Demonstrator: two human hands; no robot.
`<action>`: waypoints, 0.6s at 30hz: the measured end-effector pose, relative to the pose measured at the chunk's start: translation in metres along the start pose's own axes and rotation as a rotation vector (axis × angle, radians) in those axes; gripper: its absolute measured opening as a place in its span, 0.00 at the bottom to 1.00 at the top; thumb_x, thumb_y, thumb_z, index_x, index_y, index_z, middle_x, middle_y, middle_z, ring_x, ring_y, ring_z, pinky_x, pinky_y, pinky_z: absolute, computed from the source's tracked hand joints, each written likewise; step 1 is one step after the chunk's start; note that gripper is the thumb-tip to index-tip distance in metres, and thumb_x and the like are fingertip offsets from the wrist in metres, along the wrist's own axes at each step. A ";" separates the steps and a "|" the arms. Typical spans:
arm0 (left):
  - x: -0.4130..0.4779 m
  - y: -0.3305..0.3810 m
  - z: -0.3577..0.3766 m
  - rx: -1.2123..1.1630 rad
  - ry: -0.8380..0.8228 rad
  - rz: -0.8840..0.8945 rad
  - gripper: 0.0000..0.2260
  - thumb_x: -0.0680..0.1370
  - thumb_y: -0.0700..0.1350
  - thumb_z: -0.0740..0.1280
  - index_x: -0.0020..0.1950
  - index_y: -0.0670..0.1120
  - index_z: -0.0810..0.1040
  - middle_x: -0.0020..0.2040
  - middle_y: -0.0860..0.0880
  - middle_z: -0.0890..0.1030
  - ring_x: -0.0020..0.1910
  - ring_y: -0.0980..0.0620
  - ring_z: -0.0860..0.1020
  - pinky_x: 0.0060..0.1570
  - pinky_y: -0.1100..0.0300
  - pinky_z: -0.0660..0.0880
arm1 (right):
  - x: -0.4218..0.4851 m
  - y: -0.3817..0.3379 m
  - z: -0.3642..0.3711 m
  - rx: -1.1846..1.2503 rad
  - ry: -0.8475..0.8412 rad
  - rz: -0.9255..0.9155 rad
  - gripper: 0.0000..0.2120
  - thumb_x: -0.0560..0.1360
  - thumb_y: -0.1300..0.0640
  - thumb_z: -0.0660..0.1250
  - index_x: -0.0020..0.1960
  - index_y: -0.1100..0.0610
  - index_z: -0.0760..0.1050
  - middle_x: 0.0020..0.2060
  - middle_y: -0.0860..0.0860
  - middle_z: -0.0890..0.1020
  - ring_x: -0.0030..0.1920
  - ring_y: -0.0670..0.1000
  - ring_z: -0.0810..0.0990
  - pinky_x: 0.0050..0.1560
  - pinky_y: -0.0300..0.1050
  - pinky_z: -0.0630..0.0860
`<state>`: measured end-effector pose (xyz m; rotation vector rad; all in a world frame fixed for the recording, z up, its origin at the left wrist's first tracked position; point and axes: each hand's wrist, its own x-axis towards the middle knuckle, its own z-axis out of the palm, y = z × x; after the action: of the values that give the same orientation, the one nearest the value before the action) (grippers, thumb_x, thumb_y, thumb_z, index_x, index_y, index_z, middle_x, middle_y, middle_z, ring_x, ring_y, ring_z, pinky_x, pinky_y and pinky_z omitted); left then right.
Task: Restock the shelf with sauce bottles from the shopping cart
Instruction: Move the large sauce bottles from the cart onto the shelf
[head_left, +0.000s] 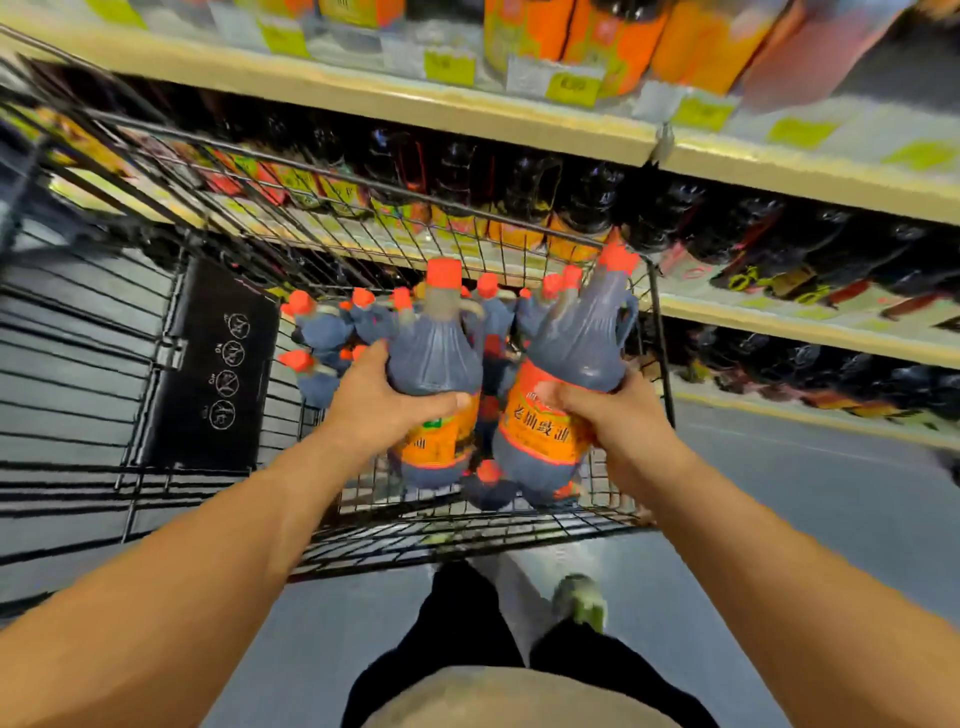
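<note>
Two dark sauce bottles with red caps and orange labels are held above the black wire shopping cart (363, 540). My left hand (384, 400) grips the left bottle (434, 358) round its middle, upright. My right hand (608, 410) grips the right bottle (582, 338), which tilts to the right, near the cart's right rim. Several more red-capped bottles (322, 332) stand in the cart basket below and behind. The shelf (779, 317) beyond the cart holds rows of dark bottles.
An upper shelf board (415, 109) with yellow price tags carries orange-labelled bottles. The cart's folded child seat panel (213, 364) is at left. Grey floor (831, 493) lies to the right, and my legs and a shoe (579, 603) are below the cart.
</note>
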<state>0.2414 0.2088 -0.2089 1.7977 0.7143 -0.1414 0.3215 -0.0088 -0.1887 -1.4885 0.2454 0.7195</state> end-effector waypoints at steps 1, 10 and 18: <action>-0.006 0.010 0.006 0.019 0.007 0.025 0.34 0.58 0.55 0.82 0.60 0.52 0.72 0.59 0.52 0.79 0.58 0.50 0.78 0.56 0.48 0.76 | -0.005 -0.005 -0.009 -0.025 0.009 -0.021 0.27 0.57 0.62 0.78 0.55 0.56 0.78 0.49 0.54 0.85 0.45 0.53 0.85 0.40 0.47 0.80; -0.070 0.090 0.120 0.047 0.102 0.192 0.32 0.62 0.46 0.81 0.63 0.43 0.72 0.58 0.49 0.78 0.56 0.51 0.77 0.54 0.53 0.75 | -0.051 -0.030 -0.135 -0.117 0.038 -0.171 0.39 0.59 0.61 0.82 0.65 0.57 0.68 0.57 0.53 0.80 0.54 0.53 0.82 0.53 0.55 0.79; -0.129 0.156 0.262 0.089 0.107 0.311 0.32 0.63 0.47 0.80 0.64 0.47 0.71 0.57 0.52 0.76 0.55 0.55 0.74 0.49 0.62 0.70 | -0.108 -0.059 -0.297 -0.160 0.061 -0.278 0.42 0.52 0.55 0.83 0.63 0.53 0.72 0.56 0.51 0.82 0.55 0.54 0.82 0.55 0.59 0.79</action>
<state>0.2859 -0.1058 -0.1157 1.9898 0.5000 0.1333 0.3540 -0.3191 -0.1103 -1.6588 0.0246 0.4788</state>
